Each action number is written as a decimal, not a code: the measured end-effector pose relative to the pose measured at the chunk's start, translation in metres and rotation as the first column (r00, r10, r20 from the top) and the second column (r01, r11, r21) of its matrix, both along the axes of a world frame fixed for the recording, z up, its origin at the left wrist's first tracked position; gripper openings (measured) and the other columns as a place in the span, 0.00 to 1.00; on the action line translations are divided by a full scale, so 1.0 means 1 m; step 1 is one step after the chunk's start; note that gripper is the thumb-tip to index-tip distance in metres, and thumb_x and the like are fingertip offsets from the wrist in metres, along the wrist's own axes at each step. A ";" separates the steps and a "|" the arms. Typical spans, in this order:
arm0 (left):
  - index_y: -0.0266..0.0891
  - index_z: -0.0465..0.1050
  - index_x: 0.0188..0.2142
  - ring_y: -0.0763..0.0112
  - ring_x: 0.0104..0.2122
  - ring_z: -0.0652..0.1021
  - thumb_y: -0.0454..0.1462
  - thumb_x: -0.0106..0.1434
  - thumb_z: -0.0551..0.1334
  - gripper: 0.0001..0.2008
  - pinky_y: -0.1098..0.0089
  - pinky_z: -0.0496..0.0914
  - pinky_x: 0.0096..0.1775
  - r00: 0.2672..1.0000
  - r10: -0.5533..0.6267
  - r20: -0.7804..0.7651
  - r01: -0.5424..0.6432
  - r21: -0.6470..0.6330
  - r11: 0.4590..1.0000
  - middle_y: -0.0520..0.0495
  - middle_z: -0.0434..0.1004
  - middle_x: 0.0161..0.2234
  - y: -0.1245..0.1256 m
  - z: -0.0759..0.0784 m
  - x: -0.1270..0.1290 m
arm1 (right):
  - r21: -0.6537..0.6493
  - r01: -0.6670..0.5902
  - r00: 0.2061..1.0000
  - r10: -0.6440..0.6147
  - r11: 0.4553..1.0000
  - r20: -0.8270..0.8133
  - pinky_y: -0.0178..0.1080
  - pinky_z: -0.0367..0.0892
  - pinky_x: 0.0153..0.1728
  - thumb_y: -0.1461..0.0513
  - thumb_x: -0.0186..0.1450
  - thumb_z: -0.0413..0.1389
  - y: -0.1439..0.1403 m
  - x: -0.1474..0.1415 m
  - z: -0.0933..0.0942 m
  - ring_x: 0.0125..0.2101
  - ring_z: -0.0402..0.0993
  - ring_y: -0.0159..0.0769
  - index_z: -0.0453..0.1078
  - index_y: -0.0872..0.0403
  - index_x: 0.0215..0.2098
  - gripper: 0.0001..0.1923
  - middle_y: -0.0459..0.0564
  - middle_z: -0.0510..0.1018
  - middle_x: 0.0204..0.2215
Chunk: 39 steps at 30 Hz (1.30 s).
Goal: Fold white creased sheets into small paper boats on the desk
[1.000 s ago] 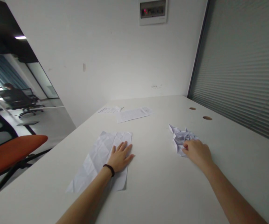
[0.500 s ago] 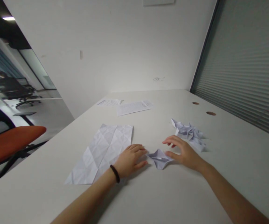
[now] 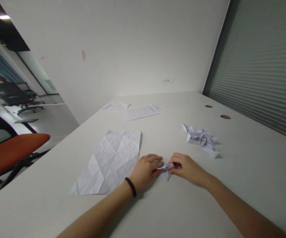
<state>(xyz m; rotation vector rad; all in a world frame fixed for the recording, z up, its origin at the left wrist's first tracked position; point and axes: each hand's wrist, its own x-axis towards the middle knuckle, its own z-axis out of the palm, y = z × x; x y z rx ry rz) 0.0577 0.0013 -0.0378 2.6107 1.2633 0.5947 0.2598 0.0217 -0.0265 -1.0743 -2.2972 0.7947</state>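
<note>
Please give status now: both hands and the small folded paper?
Left hand and right hand both pinch small folded paper on table. Creased sheet beside left hand. Folded pile apart.

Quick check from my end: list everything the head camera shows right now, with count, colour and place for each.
small folded paper piece: 1, white, on the table between both hands, pinched from either side
creased paper sheet: 1, white, flat on the table beside the left hand
pile of folded paper pieces: 1 pile, white, beyond the right hand; count unclear
printed sheets: at least 2, white, far end of the table
cable holes: 2, brown, table's far right side
table: 1, white
chair: 1, orange seat, left of the table
blinds: grey, right
wristband: 1, black, left wrist
left hand: 1, gripping the piece
right hand: 1, gripping the piece
</note>
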 end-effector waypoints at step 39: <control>0.36 0.59 0.55 0.62 0.37 0.70 0.47 0.57 0.59 0.29 0.63 0.64 0.40 0.997 0.039 0.062 -0.027 -0.173 0.985 0.42 0.71 0.37 -0.001 0.005 -0.001 | 0.073 -0.032 0.996 0.038 0.997 -0.084 0.31 0.60 0.28 0.73 0.54 0.49 -0.010 -0.014 -0.007 0.27 0.63 0.29 0.67 0.54 0.30 0.11 0.45 0.67 0.30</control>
